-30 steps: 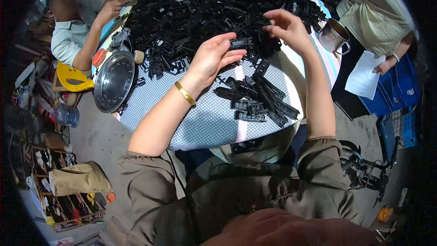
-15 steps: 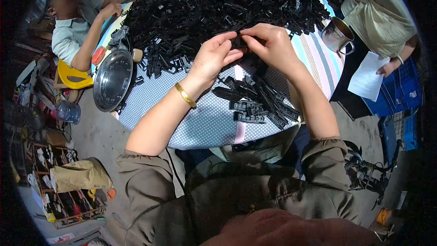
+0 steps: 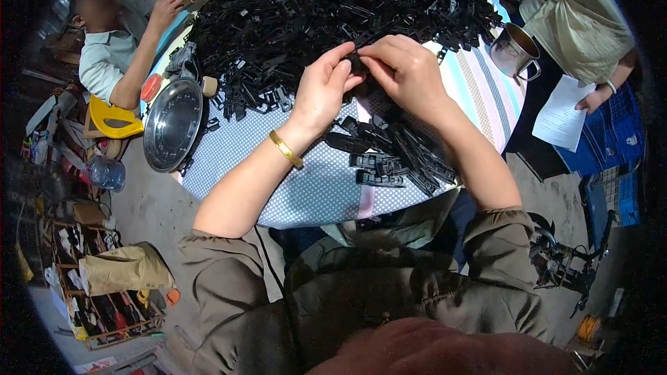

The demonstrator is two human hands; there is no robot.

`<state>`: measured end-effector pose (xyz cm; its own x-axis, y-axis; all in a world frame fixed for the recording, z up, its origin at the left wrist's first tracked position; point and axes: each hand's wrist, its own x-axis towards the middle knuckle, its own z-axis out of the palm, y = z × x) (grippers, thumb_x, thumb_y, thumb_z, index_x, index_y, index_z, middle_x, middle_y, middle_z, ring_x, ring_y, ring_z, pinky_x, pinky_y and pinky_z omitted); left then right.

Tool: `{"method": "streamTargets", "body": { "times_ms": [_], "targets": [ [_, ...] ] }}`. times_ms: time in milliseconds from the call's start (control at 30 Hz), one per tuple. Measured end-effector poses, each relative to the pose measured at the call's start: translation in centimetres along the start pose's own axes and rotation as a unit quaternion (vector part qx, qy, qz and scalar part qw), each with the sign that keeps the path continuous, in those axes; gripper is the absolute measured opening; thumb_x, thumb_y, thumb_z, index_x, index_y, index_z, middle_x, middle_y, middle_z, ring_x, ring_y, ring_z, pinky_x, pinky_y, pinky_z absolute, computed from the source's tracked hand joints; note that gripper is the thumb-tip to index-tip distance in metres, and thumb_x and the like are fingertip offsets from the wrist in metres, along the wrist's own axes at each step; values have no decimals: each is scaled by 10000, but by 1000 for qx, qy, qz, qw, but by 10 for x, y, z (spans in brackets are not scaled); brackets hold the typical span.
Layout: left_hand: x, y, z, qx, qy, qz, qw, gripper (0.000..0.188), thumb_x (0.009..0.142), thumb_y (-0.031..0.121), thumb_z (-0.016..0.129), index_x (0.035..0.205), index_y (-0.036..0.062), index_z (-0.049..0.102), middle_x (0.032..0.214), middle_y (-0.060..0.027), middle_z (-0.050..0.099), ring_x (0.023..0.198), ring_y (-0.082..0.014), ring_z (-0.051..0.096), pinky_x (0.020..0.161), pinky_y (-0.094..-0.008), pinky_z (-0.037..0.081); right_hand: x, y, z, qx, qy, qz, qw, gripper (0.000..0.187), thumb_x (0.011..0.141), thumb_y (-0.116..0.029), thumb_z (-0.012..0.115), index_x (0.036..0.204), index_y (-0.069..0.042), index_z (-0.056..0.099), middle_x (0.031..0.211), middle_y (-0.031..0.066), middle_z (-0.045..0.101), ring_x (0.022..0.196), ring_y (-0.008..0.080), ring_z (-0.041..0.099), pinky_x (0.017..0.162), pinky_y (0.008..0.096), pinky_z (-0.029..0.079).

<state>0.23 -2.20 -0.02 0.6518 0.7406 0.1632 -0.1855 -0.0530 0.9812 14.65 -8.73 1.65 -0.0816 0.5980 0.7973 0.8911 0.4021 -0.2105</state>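
Note:
Between my two hands, over the near edge of a big heap of black plastic parts (image 3: 278, 35), is a small black plastic part (image 3: 357, 62). My left hand (image 3: 324, 87) pinches it from the left with thumb and forefinger. From the right, the fingertips of my right hand (image 3: 406, 69) close on the same piece. My fingers cover much of it, so its exact shape is hidden. Below my hands, on the patterned tablecloth (image 3: 306, 191), lies a smaller pile of long black parts (image 3: 396, 153).
Left of the heap sits a round metal pan (image 3: 172, 125) beside a red-lidded jar (image 3: 151, 88). A metal mug (image 3: 514, 52) stands at the table's right edge. One person (image 3: 111, 48) handles something at the far left; another (image 3: 583, 28) holds paper (image 3: 560, 114) on the right.
My fingers have shifted slightly around the black part, and my right hand has tilted a little inward. The person on the left has raised their hands slightly.

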Motion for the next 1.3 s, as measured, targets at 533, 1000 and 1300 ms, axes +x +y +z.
{"method": "streamTargets", "body": {
  "times_ms": [533,1000,1300],
  "targets": [
    [9,18,-16,-137,-99,17,985,473,846,48,531,1276,-6,342,1048,-101,563,935,-144,560,828,-272,477,8,11,-9,436,-117,296,842,254,784,-137,625,1008,-18,619,893,60,632,837,108,574,738,233,451],
    [-15,30,9,102,-246,87,960,293,823,93,539,1106,18,525,1005,-61,580,870,-119,551,753,-254,461,-15,121,-70,68,-109,321,938,220,809,-95,554,1010,-37,623,850,37,627,708,75,547,641,209,450],
    [-6,18,12,225,-353,167,893,203,813,157,575,971,37,618,971,-92,614,974,-208,549,862,-321,419,-33,152,-52,-106,-332,279,895,319,611,-63,666,927,-101,665,898,128,641,839,257,613,735,343,477]
  ]
}}
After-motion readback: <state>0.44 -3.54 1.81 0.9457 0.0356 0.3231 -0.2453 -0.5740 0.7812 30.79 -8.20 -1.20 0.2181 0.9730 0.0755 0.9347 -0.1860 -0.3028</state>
